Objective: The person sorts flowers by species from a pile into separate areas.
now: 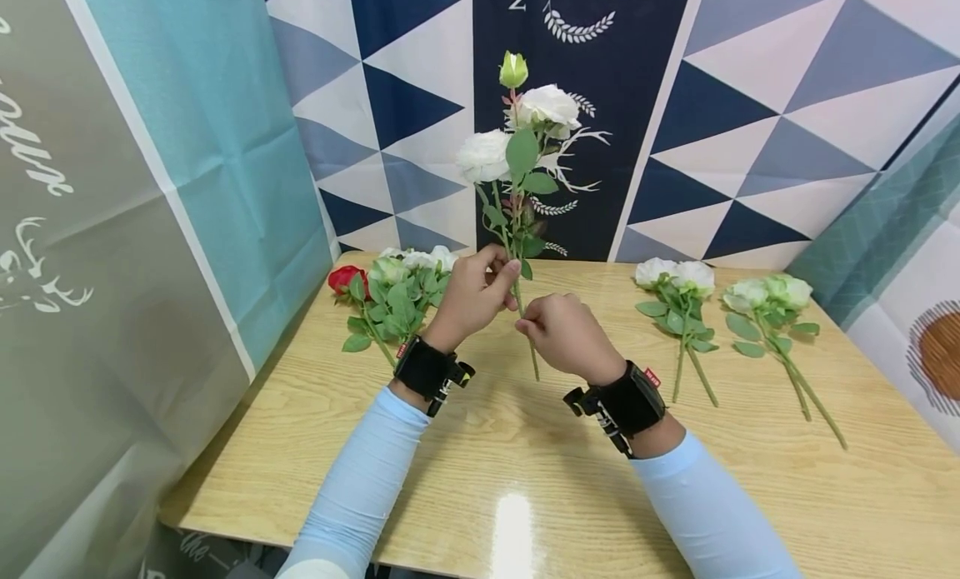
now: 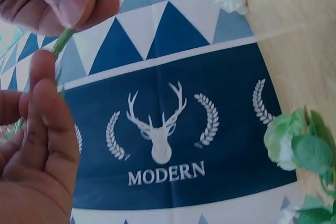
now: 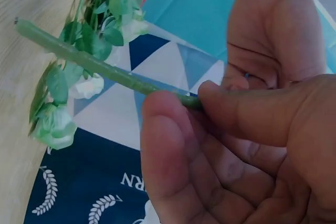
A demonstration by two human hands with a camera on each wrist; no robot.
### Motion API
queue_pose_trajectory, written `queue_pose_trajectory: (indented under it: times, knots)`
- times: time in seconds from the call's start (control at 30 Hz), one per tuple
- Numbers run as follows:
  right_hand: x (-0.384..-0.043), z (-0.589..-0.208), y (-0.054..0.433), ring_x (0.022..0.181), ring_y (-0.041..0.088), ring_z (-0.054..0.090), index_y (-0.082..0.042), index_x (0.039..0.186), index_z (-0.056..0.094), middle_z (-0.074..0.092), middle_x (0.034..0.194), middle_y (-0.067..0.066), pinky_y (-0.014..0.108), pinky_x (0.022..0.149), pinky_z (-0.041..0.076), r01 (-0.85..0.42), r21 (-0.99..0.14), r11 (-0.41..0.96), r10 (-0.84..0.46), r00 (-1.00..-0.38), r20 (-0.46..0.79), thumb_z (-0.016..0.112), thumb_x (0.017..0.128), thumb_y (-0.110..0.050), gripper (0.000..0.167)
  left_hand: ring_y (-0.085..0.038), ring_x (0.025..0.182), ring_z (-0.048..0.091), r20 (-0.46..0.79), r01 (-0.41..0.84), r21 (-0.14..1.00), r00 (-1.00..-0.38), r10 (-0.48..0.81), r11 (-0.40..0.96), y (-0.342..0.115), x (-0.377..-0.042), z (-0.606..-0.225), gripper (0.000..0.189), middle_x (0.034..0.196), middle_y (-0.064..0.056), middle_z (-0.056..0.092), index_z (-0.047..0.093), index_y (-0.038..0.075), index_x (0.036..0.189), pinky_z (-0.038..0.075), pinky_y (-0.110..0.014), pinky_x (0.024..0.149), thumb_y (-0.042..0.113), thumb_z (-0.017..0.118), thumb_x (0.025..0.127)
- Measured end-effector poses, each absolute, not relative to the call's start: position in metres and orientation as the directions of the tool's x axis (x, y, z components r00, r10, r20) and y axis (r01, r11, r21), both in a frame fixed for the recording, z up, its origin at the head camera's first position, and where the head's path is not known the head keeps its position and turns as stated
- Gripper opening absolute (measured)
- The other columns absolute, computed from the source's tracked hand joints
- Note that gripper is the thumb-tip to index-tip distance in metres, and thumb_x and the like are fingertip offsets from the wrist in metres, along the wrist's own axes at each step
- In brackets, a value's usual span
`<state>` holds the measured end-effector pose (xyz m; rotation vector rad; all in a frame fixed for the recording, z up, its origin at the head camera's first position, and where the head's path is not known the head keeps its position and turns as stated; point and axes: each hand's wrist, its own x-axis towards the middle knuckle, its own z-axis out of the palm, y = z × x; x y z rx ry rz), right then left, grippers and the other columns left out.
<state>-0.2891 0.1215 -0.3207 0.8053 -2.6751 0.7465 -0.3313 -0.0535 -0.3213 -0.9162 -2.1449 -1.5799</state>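
Observation:
A white artificial rose (image 1: 522, 152) with two full blooms and a green bud (image 1: 513, 69) stands nearly upright above the table, held by both hands. My left hand (image 1: 474, 291) pinches its stem below the leaves. Lower down, the thumb and forefinger of my right hand (image 1: 572, 333) pinch the same green stem (image 3: 94, 66). The stem's bare cut end sticks out past the right fingers in the right wrist view. In the left wrist view, part of the stem is hidden behind the left fingertips.
Left of the hands lies a pile of white, pale green and red flowers (image 1: 401, 300) on the wooden table (image 1: 450, 487). At the right are white flowers (image 1: 675, 283) and pale green ones (image 1: 772, 300), stems towards me. Patterned cloth (image 1: 405, 87) hangs behind.

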Motion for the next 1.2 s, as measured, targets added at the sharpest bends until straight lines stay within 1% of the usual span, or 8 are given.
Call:
queue_pose_trajectory:
  times: [0.27, 0.43, 0.63, 0.8, 0.87, 1.03, 1.1, 1.2]
  knots:
    - [-0.29, -0.311, 0.135, 0.051, 0.015, 0.044, -0.012, 0.063, 0.06, 0.046, 0.057, 0.0, 0.032, 0.059, 0.036, -0.522, -0.359, 0.774, -0.406, -0.844, 0.351, 0.067, 0.1, -0.01, 0.038, -0.028, 0.053, 0.066, 0.687, 0.709, 0.68, -0.705, 0.175, 0.186, -0.053, -0.335, -0.325, 0.026, 0.081, -0.015, 0.064, 0.06, -0.003, 0.124, 0.052, -0.029, 0.05, 0.017, 0.06, 0.106]
    - [-0.295, -0.306, 0.155, 0.05, 0.014, 0.033, -0.017, 0.056, 0.044, 0.032, 0.054, -0.003, 0.032, 0.058, 0.032, -0.479, -0.361, 0.8, -0.371, -0.868, 0.329, 0.064, 0.101, -0.009, 0.049, -0.024, 0.05, 0.064, 0.73, 0.727, 0.628, -0.674, 0.114, 0.279, -0.065, -0.341, -0.323, 0.015, 0.076, -0.011, 0.064, 0.065, -0.003, 0.109, 0.054, -0.029, 0.053, 0.011, 0.06, 0.105]
    - [-0.306, -0.305, 0.178, 0.052, 0.011, 0.019, -0.021, 0.054, 0.031, 0.02, 0.055, -0.006, 0.029, 0.055, 0.024, -0.436, -0.359, 0.825, -0.366, -0.897, 0.247, 0.062, 0.1, -0.007, 0.057, -0.019, 0.052, 0.059, 0.677, 0.631, 0.599, -0.727, 0.109, 0.493, -0.081, -0.346, -0.321, 0.015, 0.066, -0.007, 0.062, 0.069, 0.0, 0.1, 0.046, -0.03, 0.058, 0.012, 0.062, 0.104]
    - [-0.314, -0.307, 0.195, 0.052, 0.01, 0.016, -0.02, 0.051, 0.032, 0.019, 0.053, -0.007, 0.028, 0.053, 0.02, -0.361, -0.346, 0.866, -0.334, -0.933, 0.138, 0.063, 0.1, -0.01, 0.059, -0.018, 0.054, 0.054, 0.584, 0.494, 0.564, -0.805, 0.103, 0.662, -0.094, -0.35, -0.323, 0.017, 0.069, -0.005, 0.063, 0.073, 0.002, 0.103, 0.041, -0.03, 0.054, 0.016, 0.063, 0.104]
    - [-0.317, -0.308, 0.2, 0.051, 0.009, 0.016, -0.021, 0.05, 0.034, 0.02, 0.052, -0.007, 0.027, 0.052, 0.02, -0.336, -0.343, 0.877, -0.322, -0.942, 0.1, 0.064, 0.1, -0.011, 0.059, -0.016, 0.052, 0.049, 0.523, 0.419, 0.543, -0.847, 0.098, 0.728, -0.099, -0.35, -0.324, 0.019, 0.067, -0.002, 0.058, 0.071, 0.005, 0.094, 0.037, -0.029, 0.053, 0.018, 0.062, 0.104]
    - [-0.324, -0.311, 0.211, 0.045, 0.009, 0.024, -0.02, 0.048, 0.042, 0.028, 0.048, -0.007, 0.026, 0.05, 0.026, -0.272, -0.358, 0.893, -0.293, -0.956, -0.004, 0.063, 0.1, -0.012, 0.057, -0.014, 0.046, 0.027, 0.311, 0.251, 0.514, -0.946, 0.095, 0.82, -0.111, -0.349, -0.329, 0.05, 0.054, 0.003, 0.027, 0.042, 0.014, 0.058, 0.024, -0.029, 0.051, 0.017, 0.06, 0.105]
    - [-0.327, -0.313, 0.216, 0.043, 0.01, 0.029, -0.019, 0.048, 0.045, 0.033, 0.046, -0.007, 0.027, 0.05, 0.032, -0.246, -0.364, 0.898, -0.282, -0.958, -0.05, 0.063, 0.1, -0.013, 0.056, -0.013, 0.046, 0.021, 0.227, 0.202, 0.494, -0.969, 0.099, 0.845, -0.114, -0.35, -0.332, 0.057, 0.053, 0.003, 0.021, 0.033, 0.016, 0.054, 0.022, -0.029, 0.051, 0.016, 0.061, 0.103]
    - [-0.333, -0.318, 0.225, 0.042, 0.011, 0.032, -0.018, 0.048, 0.048, 0.036, 0.046, -0.005, 0.029, 0.053, 0.038, -0.211, -0.375, 0.902, -0.275, -0.953, -0.126, 0.063, 0.101, -0.013, 0.055, -0.014, 0.048, 0.024, 0.124, 0.143, 0.443, -0.988, 0.097, 0.885, -0.116, -0.352, -0.338, 0.052, 0.055, 0.002, 0.023, 0.036, 0.017, 0.056, 0.025, -0.031, 0.052, 0.015, 0.062, 0.102]
